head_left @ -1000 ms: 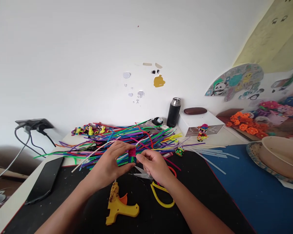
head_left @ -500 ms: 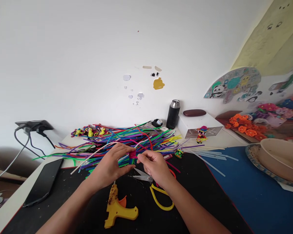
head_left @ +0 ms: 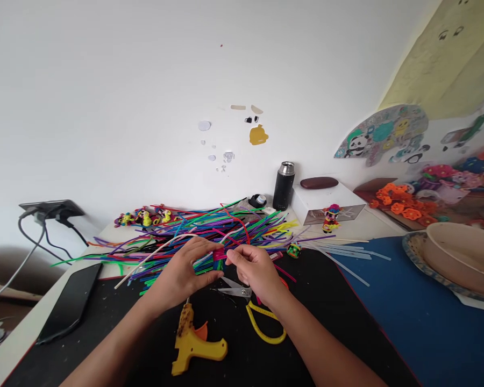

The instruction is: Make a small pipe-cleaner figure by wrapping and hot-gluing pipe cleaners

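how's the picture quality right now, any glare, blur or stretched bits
Head view: soft light on the white wall, no harsh glare there; head view, right edge: the bowl looks stretched, probably by the wide lens; head view, centre: the pink-and-blue piece in the left hand is too small and soft for fine detail.

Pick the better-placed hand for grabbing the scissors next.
Right, probably: the right hand overlaps the scissors in view, hiding part of the handles. The left hand is nearer the blades, holding the pink piece. Whether the right pinches anything is unclear.
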Motion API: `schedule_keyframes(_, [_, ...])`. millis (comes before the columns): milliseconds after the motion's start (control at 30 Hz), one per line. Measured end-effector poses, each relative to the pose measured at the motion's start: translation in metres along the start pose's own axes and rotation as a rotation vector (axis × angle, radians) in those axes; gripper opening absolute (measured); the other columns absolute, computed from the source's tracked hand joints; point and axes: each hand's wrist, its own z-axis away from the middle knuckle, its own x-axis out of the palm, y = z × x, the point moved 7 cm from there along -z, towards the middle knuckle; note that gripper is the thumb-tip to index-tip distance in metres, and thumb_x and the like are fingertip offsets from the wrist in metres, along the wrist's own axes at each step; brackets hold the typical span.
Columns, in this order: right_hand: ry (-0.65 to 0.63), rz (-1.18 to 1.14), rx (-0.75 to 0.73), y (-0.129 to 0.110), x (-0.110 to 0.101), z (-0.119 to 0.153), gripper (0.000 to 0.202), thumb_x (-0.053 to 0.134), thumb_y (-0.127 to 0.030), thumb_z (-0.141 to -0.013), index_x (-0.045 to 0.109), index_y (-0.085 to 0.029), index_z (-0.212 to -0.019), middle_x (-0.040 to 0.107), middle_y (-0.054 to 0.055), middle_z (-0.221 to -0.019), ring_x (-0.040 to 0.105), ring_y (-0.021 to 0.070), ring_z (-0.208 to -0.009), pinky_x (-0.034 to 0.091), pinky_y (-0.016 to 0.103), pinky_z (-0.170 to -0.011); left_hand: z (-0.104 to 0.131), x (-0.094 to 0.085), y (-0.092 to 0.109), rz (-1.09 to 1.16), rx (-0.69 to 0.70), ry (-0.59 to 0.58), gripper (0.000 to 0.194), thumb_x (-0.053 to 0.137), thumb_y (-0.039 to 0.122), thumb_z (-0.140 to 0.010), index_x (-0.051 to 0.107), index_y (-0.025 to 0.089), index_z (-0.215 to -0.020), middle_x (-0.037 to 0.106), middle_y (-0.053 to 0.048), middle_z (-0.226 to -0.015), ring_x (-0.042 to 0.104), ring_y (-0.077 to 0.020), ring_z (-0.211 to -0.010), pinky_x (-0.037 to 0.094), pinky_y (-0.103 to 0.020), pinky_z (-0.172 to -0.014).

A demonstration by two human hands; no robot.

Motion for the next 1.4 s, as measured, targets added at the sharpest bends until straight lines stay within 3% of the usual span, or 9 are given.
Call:
schedule_keyframes(400, [0.011,-0.045,-0.003,-0.005,0.0,0.001,0.052,0.083,-0.069,-0.076,0.065,-0.02,-0.072,0.036,-0.012,-0.043,0.027,0.0076,-0.038,0.018,0.026,-0.04,0.002,-0.008,0.0,0.202,-0.13,0.07,0.046,0.085,0.045,-0.087,0.077,0.028,-0.129,0.078,-0.008,-0.122,0.071,-0.0292,-0.116,0.056,-0.042,-0.104])
schedule_keyframes(633, [0.001,-0.133,0.016,0.004,0.004,0.0,0.056,0.086,-0.071,-0.074,0.061,-0.021,-0.072,0.039,-0.012,-0.042,0.029,0.007,-0.036,0.02,0.024,-0.039,0.005,0.0,-0.003,0.365,-0.174,0.118,0.048,0.089,0.045,-0.083,0.079,0.026,-0.126,0.077,-0.01,-0.125,0.069,-0.0317,-0.12,0.055,-0.044,-0.106])
schedule_keyframes(833, [-0.139,-0.253,0.06,0.008,0.017,0.005,0.057,0.085,-0.07,-0.08,0.057,-0.021,-0.071,0.046,-0.01,-0.046,0.034,0.0058,-0.037,0.02,0.023,-0.04,0.008,0.003,0.002,0.505,-0.147,0.179,0.048,0.091,0.042,-0.083,0.08,0.028,-0.128,0.076,-0.011,-0.127,0.067,-0.0326,-0.124,0.053,-0.044,-0.11])
schedule_keyframes(1033, [-0.269,-0.404,0.143,0.015,0.03,0.009,0.058,0.085,-0.073,-0.079,0.065,-0.018,-0.079,0.053,-0.007,-0.049,0.035,0.0062,-0.036,0.019,0.024,-0.039,0.009,0.006,0.007,0.541,-0.16,0.233,0.053,0.093,0.043,-0.08,0.081,0.028,-0.129,0.077,-0.012,-0.126,0.067,-0.0341,-0.125,0.052,-0.044,-0.11])
schedule_keyframes(1200, [-0.334,-0.475,0.173,0.014,0.036,0.012,0.061,0.079,-0.076,-0.084,0.071,-0.016,-0.089,0.051,-0.008,-0.048,0.032,0.006,-0.035,0.02,0.024,-0.04,0.01,0.015,0.004,0.587,-0.228,0.23,0.058,0.092,0.051,-0.079,0.08,0.026,-0.13,0.076,-0.013,-0.129,0.067,-0.0354,-0.127,0.052,-0.045,-0.111])
schedule_keyframes(1400, [-0.236,-0.42,0.174,0.017,0.026,0.009,0.061,0.084,-0.074,-0.08,0.059,-0.019,-0.072,0.042,-0.011,-0.042,0.027,0.0052,-0.036,0.018,0.023,-0.041,0.01,0.018,-0.006,0.497,-0.244,0.144,0.063,0.089,0.054,-0.082,0.074,0.029,-0.138,0.072,-0.012,-0.146,0.062,-0.037,-0.138,0.045,-0.051,-0.121])
